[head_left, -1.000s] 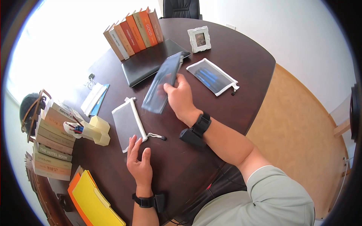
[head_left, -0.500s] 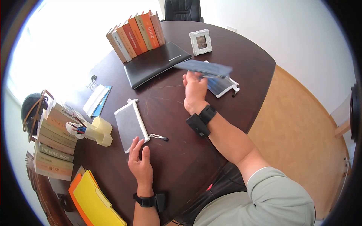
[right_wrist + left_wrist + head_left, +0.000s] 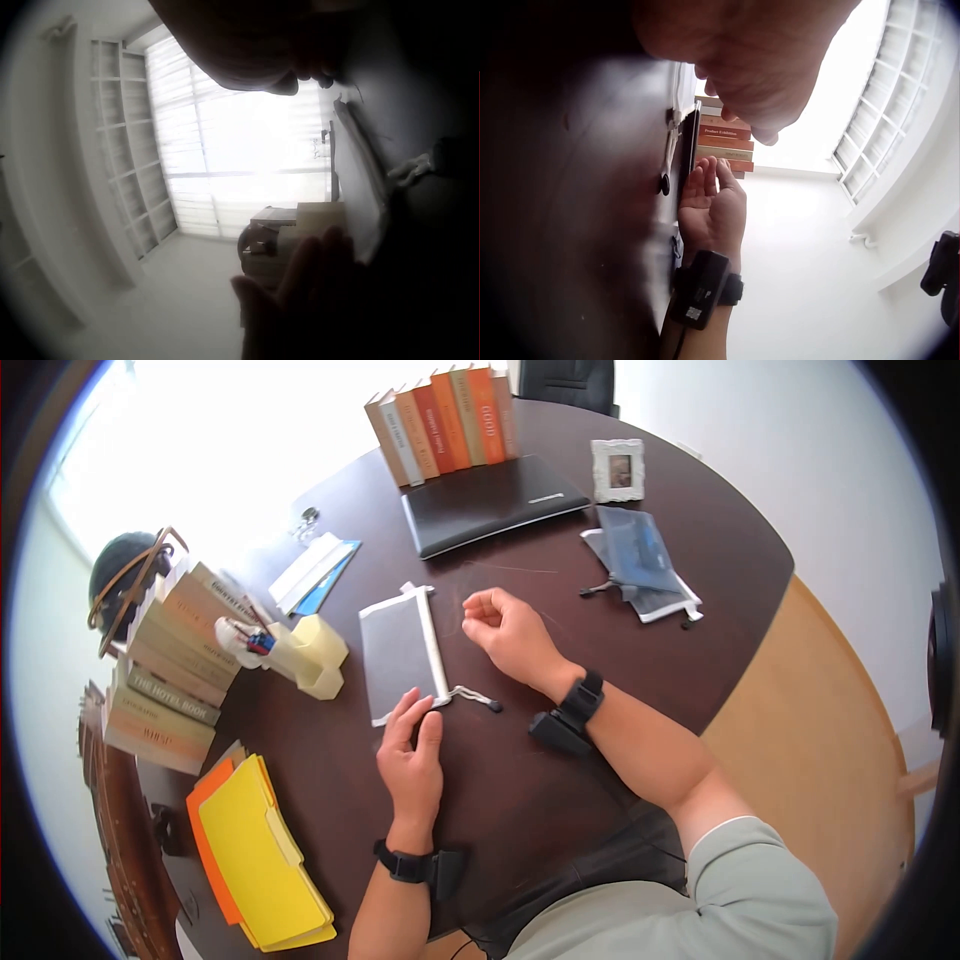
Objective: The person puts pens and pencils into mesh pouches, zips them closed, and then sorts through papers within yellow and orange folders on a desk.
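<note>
On the dark table a clear zip pouch with white trim (image 3: 400, 660) lies flat, its zipper side to the right and a cord pull at its lower corner. My left hand (image 3: 410, 765) rests with relaxed fingers right at the pouch's near edge. To the right of the pouch, my right hand (image 3: 515, 640) hovers with loosely curled fingers and nothing in them. A bluish zip pouch (image 3: 637, 545) lies on top of another white-trimmed pouch (image 3: 665, 603) at the right, partly hiding it and the blue items inside. In the left wrist view, the right hand (image 3: 714, 217) appears beyond the left.
Behind stand a closed black laptop (image 3: 495, 508), a row of books (image 3: 445, 425) and a white picture frame (image 3: 618, 470). On the left are a cream pen holder (image 3: 320, 655), stacked books (image 3: 175, 660), envelopes (image 3: 310, 575) and yellow folders (image 3: 250, 855).
My right hand has carried the bluish pouch to the right, let it go on top of the other pouch, and drawn back toward the near pouch. The head view has shifted.
</note>
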Demonstrator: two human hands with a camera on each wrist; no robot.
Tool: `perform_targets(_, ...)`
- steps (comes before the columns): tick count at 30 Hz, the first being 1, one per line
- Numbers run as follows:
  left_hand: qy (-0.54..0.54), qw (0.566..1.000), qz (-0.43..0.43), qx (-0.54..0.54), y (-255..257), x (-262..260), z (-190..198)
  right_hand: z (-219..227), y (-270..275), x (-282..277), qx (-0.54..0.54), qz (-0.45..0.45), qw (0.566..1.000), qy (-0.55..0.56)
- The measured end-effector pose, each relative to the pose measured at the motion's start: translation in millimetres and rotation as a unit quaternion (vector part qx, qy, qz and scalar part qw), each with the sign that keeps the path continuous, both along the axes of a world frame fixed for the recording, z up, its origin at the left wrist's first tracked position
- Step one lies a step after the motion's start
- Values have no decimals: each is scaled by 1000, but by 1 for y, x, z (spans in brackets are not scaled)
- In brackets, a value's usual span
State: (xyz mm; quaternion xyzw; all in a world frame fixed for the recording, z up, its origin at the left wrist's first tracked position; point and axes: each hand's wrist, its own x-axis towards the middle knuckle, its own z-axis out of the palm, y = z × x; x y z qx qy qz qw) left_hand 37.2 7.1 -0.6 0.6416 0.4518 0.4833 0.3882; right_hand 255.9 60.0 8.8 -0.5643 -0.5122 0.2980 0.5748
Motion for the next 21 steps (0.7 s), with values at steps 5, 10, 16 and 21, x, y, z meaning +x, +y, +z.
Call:
perform_targets(5,-36,999,-4,-26,1,-1,-2,-23,-8,-20,77,94,966,-228)
perform_targets(10,-46,998,4,-32,4,0,-8,-24,-21,-37,107,116,932,-326)
perform_targets(16,-28,999,14,-22,3,-1,-1,-10,-27,-43,83,157,917,-356)
perform_targets(21,-29,999,16,-7,1,-2,5,-15,-20,-41,125,176,896,-387)
